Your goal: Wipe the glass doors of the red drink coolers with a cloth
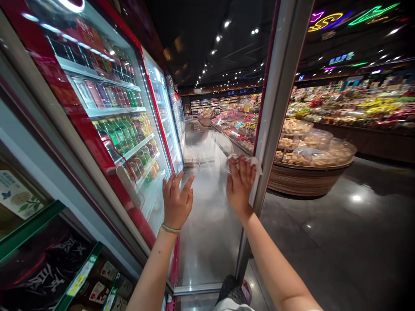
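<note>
While the left hand (177, 203) rests spread-fingered on the glass door (207, 246), the right hand (240, 188) pins a soft, light cloth (256, 163) under close-set fingers, probably best gripped bunched.

Smooth, glossy, reflective glass door (207, 216) in a matt metal frame (275, 108); glossy red plastic cooler trim (94, 142). Soft, crumpled white cloth (256, 164). Polished, glossy floor (340, 246); ribbed wood display stand (304, 180).

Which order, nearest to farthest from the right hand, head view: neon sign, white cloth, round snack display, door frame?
1. white cloth, pressed under the right hand.
2. door frame, just right of the hand.
3. round snack display, on the floor past the frame, right.
4. neon sign, top right, far off.
</note>
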The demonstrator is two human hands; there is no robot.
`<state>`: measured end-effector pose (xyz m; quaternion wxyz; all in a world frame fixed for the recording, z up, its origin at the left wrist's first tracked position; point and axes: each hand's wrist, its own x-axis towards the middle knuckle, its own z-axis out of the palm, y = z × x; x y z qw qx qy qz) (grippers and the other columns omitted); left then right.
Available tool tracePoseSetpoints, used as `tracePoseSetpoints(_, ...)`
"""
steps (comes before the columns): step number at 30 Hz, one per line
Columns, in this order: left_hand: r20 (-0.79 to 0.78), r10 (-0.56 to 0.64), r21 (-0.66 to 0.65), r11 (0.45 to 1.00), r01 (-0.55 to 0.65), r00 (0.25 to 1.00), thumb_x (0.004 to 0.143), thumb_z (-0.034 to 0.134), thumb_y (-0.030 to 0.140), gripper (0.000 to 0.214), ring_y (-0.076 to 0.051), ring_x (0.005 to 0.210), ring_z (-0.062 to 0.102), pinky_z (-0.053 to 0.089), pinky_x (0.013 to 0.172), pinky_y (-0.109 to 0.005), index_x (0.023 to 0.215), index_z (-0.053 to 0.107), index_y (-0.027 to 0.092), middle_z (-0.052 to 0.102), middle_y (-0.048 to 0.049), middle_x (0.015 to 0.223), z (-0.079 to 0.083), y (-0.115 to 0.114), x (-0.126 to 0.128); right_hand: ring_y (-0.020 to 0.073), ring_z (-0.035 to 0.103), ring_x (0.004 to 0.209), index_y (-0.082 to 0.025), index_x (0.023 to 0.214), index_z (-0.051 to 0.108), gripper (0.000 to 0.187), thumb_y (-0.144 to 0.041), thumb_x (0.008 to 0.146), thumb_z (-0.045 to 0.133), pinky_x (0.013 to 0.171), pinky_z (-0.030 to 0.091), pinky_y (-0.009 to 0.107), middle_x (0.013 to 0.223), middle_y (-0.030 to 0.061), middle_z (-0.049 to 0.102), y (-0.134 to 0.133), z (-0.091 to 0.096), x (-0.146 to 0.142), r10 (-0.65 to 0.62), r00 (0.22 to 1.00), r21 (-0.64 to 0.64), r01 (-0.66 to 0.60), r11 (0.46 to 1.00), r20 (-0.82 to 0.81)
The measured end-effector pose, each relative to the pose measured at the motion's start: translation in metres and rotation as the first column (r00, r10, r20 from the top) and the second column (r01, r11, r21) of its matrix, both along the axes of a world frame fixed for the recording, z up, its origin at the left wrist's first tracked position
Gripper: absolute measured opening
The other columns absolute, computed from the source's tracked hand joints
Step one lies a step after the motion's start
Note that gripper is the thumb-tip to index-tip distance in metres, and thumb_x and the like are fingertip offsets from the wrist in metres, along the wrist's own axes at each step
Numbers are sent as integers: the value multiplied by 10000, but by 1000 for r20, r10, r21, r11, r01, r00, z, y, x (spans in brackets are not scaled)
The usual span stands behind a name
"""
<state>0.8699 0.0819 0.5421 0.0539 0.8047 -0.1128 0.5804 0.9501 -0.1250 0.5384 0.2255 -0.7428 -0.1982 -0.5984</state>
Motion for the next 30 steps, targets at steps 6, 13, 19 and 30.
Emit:
tracePoseSetpoints(6, 4, 6, -20, 1000, -6, 1000, 961, 601, 200, 530, -320, 1529, 359, 273, 1268, -590, 1477, 549, 307, 498, -129, 1544, -4, 6, -5, 234, 266, 1585, -415, 1631, 239, 768, -57, 976, 415, 1294, 251, 557, 1663, 2, 385, 18, -8, -18, 77, 996, -229, -87, 969, -51)
tracePoseSetpoints(13, 9, 39, -59, 998, -39, 999, 951, 603, 167, 572, -319, 1528, 349, 371, 1228, -556, 1503, 513, 287, 485, -147, 1532, -7, 19, -14, 290, 208, 1597, -354, 1651, 189, 764, -78, 980, 427, 1256, 257, 657, 1696, 68, 291, 25, -13, -14, 31, 995, -21, -29, 999, 91)
tracePoseSetpoints(19, -24, 48, -78, 996, -50, 999, 963, 587, 175, 574, -324, 1520, 361, 406, 1207, -558, 1519, 486, 275, 467, -154, 1544, -10, 23, -22, 208, 353, 1549, -395, 1624, 273, 745, -67, 987, 476, 1314, 214, 481, 1612, 14, 461, 50, -8, -26, 139, 990, -246, -131, 960, 18)
tracePoseSetpoints(30, -22, 110, -95, 989, -112, 994, 957, 594, 175, 580, -323, 1516, 364, 402, 1218, -528, 1520, 481, 253, 448, -158, 1557, -13, 39, -29, 178, 349, 1549, -387, 1613, 309, 742, -73, 979, 534, 1320, 121, 412, 1583, -7, 509, 65, -6, -27, 121, 991, -283, -99, 954, 59)
